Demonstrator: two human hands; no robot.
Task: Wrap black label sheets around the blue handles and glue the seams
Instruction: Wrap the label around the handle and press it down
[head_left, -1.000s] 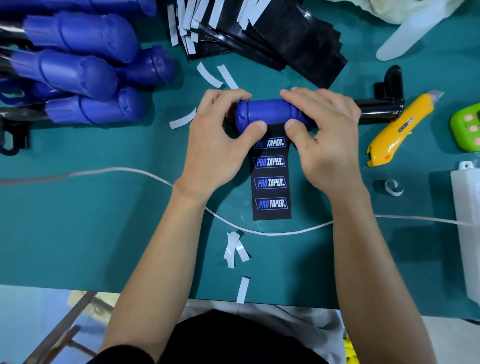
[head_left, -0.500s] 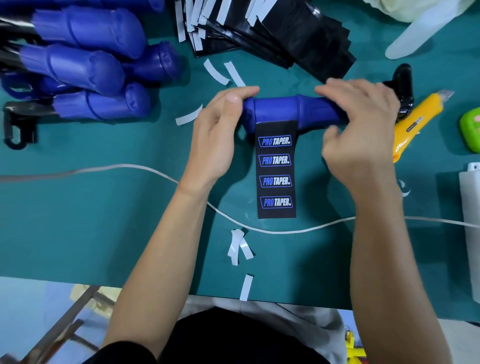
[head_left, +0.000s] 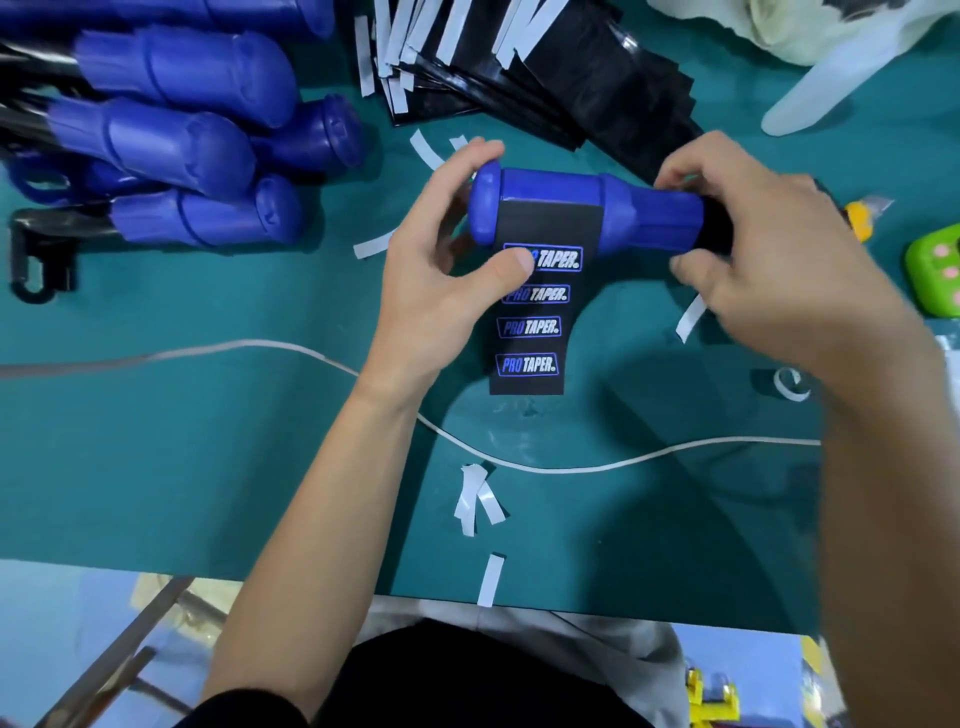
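Blue handle (head_left: 644, 208) held level over the green table (head_left: 208, 441), black label (head_left: 530, 343) hung from it, left hand (head_left: 441, 280) curled round its capped end, thumb on the label, right hand (head_left: 769, 249) clamped round the other end.

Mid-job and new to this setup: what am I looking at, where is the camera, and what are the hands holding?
No machine here: a person's two bare hands, filmed by one wide-angle camera worn on the head, looking down at a teal table. The left hand grips the capped end of a blue handle, thumb on the black label sheet, which trails toward the person, not yet wrapped round. The right hand grips the handle's other end. Also on the table: more blue handles at far left, a stack of black sheets at the top, a white cable, white strips and a yellow knife.
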